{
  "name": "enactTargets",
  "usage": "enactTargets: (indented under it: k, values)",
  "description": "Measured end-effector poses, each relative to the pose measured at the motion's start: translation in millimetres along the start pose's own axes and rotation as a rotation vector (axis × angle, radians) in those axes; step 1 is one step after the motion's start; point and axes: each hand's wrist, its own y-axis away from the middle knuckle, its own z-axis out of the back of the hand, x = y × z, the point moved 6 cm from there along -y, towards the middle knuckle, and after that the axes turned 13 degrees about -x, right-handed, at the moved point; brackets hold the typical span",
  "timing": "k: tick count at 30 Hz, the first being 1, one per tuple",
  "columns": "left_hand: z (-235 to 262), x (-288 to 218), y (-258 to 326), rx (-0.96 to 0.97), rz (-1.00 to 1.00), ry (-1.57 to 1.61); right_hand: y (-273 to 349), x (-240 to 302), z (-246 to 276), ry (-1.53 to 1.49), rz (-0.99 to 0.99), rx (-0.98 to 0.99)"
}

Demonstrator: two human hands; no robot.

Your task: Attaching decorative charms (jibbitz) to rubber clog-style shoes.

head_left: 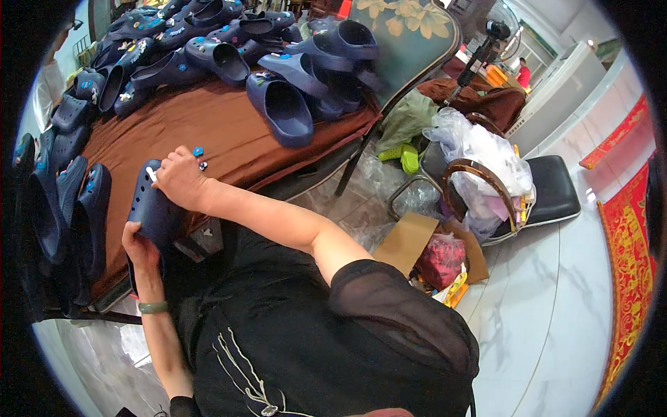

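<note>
My left hand (pixel 142 247) grips a navy foam clog (pixel 156 221) with round vent holes, held near the front edge of the cloth-covered table. My right hand (pixel 180 178) is closed at the clog's toe, its fingers pressed against the holes around a small white shoe charm (pixel 152 174). The hand hides part of the toe. Just beyond it, a blue flower-shaped charm (pixel 199 151) and a small black-and-white charm (pixel 203 166) lie on the brown cloth (pixel 236 149). Another small white piece (pixel 208 232) shows below the right forearm.
Many navy clogs (pixel 208 59), several with charms, are heaped across the back. More clogs (pixel 94 208) line the left edge. A chair back (pixel 410 42) stands behind the table. To the right are a basket with plastic bags (pixel 479 160), a black stool (pixel 556 184) and an open carton (pixel 406 243).
</note>
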Motion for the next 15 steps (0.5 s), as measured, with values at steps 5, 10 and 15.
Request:
enactTargets:
  k: [5,10,15]
  values:
    - [-7,-5,8,0.143,0.057,-0.056,-14,-38,-5,-0.470,-0.400,0.095]
    - [10,-4,-3,0.240,0.074,-0.071,-9,-54,-25,-0.630,-0.684,0.352]
    - [-5,-5,10,0.178,0.071,-0.089,8,-51,-72,-1.055,-0.760,0.749]
